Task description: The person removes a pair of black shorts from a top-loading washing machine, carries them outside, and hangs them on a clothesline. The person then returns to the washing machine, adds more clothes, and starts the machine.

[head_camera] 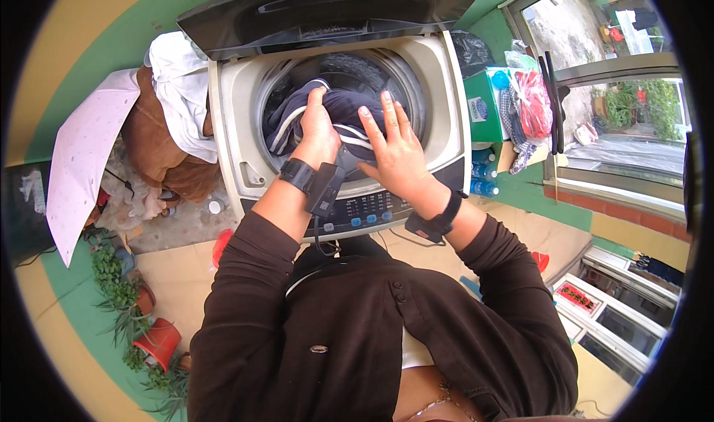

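A dark navy garment with white stripes (351, 106) is bunched in the mouth of a top-loading washing machine (233, 126). My left hand (319, 132) grips its left part, thumb on top and the other fingers largely hidden. Over the right side of the cloth, my right hand (397, 157) is spread with fingers apart; whether its fingertips touch the fabric is hard to tell. Behind the garment shows the metal drum (357, 67). The dark lid (329, 17) stands raised at the back, and the control panel (371, 203) lies below my wrists.
Left of the machine are a brown cloth (148, 126), a white cloth (181, 81) and an open pale umbrella (89, 148). At the right stand a green box (482, 106), a red bag (532, 104) and blue-capped bottles (483, 171). Potted plants (114, 271) line the left wall.
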A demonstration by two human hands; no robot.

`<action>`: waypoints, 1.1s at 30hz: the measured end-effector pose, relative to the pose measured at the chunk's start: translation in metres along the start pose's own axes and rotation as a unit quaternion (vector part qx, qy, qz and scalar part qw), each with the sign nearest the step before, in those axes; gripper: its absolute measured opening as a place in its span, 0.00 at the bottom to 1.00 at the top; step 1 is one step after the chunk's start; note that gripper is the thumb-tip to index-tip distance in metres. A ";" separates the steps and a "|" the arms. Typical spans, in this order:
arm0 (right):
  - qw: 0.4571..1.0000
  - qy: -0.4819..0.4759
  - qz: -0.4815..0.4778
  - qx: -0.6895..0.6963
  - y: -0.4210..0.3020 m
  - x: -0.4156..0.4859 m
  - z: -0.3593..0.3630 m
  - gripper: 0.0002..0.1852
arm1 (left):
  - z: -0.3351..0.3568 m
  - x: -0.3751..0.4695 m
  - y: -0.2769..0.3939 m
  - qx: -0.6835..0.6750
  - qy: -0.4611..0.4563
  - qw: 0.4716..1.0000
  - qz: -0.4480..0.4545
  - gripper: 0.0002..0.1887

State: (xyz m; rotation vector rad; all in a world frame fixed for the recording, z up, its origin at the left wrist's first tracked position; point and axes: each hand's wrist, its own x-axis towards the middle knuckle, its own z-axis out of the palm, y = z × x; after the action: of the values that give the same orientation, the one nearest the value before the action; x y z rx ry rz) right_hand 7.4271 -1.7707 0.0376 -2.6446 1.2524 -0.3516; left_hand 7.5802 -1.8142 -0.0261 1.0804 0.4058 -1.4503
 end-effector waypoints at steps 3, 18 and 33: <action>0.999 0.024 0.017 0.039 0.007 0.008 0.014 0.55 | -0.001 -0.003 -0.004 -0.015 -0.007 1.000 -0.020 0.21; 0.576 -0.269 0.274 0.722 0.037 0.022 0.014 0.27 | 0.003 -0.039 0.014 0.071 -0.080 0.994 0.027 0.20; 0.356 -0.316 0.334 0.814 0.028 0.026 0.024 0.22 | -0.009 -0.014 0.027 0.062 -0.181 0.978 -0.087 0.18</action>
State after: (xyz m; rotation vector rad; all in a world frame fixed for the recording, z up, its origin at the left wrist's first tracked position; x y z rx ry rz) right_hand 7.4296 -1.8064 0.0102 -0.2769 0.6566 -0.1463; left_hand 7.6056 -1.8051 -0.0103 0.8687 0.1534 -1.8083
